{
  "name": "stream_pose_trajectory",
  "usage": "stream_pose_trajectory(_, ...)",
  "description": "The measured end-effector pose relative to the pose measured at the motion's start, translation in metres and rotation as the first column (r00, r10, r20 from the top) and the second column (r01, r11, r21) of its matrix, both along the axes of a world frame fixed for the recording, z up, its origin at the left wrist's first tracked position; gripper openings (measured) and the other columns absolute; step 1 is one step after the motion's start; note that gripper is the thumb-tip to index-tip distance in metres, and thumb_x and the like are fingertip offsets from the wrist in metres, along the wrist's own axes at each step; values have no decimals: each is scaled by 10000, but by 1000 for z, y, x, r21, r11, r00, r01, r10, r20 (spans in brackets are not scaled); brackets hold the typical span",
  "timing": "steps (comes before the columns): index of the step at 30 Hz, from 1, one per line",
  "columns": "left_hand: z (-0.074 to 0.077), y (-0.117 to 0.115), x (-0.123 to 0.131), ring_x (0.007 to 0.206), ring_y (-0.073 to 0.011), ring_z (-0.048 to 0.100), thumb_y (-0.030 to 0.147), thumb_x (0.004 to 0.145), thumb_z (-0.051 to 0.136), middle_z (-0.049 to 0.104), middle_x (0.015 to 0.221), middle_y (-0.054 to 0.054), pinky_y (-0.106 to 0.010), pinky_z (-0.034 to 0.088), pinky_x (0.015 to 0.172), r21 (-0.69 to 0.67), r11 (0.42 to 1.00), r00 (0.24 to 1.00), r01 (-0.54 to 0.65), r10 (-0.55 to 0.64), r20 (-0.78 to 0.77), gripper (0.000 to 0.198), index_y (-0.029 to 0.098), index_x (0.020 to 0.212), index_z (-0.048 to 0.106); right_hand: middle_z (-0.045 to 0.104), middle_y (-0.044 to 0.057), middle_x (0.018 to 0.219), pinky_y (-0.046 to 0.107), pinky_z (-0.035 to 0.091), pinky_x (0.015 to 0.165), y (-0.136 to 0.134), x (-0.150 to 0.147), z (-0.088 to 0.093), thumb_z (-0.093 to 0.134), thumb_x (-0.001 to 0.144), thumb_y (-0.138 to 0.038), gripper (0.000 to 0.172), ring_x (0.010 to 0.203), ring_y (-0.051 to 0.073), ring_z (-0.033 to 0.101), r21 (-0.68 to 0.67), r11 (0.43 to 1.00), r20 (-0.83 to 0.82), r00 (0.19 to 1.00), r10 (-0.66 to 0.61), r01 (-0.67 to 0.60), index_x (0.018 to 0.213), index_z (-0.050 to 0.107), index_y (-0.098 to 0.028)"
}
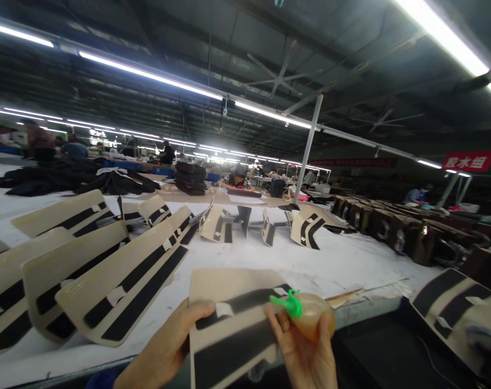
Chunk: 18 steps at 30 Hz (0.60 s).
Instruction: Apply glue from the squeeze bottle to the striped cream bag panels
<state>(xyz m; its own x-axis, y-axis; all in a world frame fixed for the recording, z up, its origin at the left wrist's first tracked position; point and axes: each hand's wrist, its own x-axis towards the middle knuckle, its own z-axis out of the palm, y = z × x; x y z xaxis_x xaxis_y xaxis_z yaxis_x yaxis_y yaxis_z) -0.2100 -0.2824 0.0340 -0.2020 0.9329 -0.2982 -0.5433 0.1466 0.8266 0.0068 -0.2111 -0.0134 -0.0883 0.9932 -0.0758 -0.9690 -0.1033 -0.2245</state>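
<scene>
My left hand (168, 337) grips the left edge of a beige panel (237, 281) with black strips across it, the thumb lying on its face beside a small white tab (224, 309). In my right hand (304, 351) is a squeeze bottle (316, 313) of amber liquid, its green nozzle pointing left over the panel's right side. I cannot tell whether the nozzle tip touches the panel. The right fingers are also close to the panel's right edge, and their contact with it is unclear. The panel stands tilted up before me at the table's near edge.
Several similar curved panels (123, 281) stand on the white table (237, 254) to the left and further back. Another striped panel (459, 308) sits at right by a black case (387, 346). Brown cases (391, 227) line the right side. A metal post (308, 151) rises behind.
</scene>
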Motion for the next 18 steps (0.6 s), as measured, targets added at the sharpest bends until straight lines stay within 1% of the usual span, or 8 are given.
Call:
stream_pose_trajectory(3,-18,-19,6,819,-255,744,183,684,773,794,926,-61,-344,574,771,53,996,989,73,-79,123,350,167,1023,687,722,67,1144,701,491,972,-2,0,-3,888,671,-505,567,1047,299,695,48,998,57,997,-47,44,1145,694,-262)
stream_pose_trajectory(5,-24,-24,12,848,-269,747,157,661,759,797,915,-63,-354,571,783,38,995,974,92,-98,204,350,164,1005,695,721,64,1151,639,567,902,-4,-4,-7,890,671,-498,569,1041,292,700,71,996,106,992,-69,62,1153,690,-271)
stream_pose_trajectory(7,-22,-27,20,864,-273,747,191,709,771,797,901,-76,-352,568,787,39,995,970,97,-103,222,342,147,1038,694,721,65,1157,550,616,858,-6,-9,-12,880,686,-495,554,1051,278,703,76,993,159,982,-99,87,1157,688,-273)
stream_pose_trajectory(9,-16,-28,29,915,-278,744,259,783,780,795,944,-100,-351,565,818,70,993,976,93,-104,192,397,120,1138,669,725,54,1149,467,634,845,-9,-13,-15,875,694,-491,550,1049,256,708,87,990,208,970,-128,112,1167,682,-285)
stream_pose_trajectory(11,-10,-31,37,972,-288,737,279,828,762,789,1019,-123,-358,560,847,99,991,979,94,-110,170,484,100,1253,616,744,29,1077,372,646,790,-15,-15,-14,893,657,-501,592,948,224,734,129,976,263,943,-207,178,1170,679,-297)
stream_pose_trajectory(13,-9,-34,41,988,-301,734,290,838,752,785,1038,-142,-361,558,837,117,987,983,110,-126,135,525,84,1295,596,754,-1,995,308,640,738,-23,-13,-9,905,618,-522,620,841,195,739,214,943,340,885,-318,257,1154,680,-307)
stream_pose_trajectory(15,-15,-36,43,994,-312,733,329,833,759,783,1054,-145,-361,555,833,135,980,985,144,-155,77,545,96,1302,608,755,1,955,312,628,736,-34,-8,0,888,629,-547,574,813,197,730,362,886,466,768,-440,288,1105,694,-291)
stream_pose_trajectory(18,-27,-34,47,1086,-334,704,372,778,807,776,1115,-123,-377,550,899,161,976,988,147,-154,30,561,151,1271,658,748,46,933,379,605,772,-49,1,14,858,686,-528,464,847,242,715,542,813,602,576,-552,212,1016,719,-234)
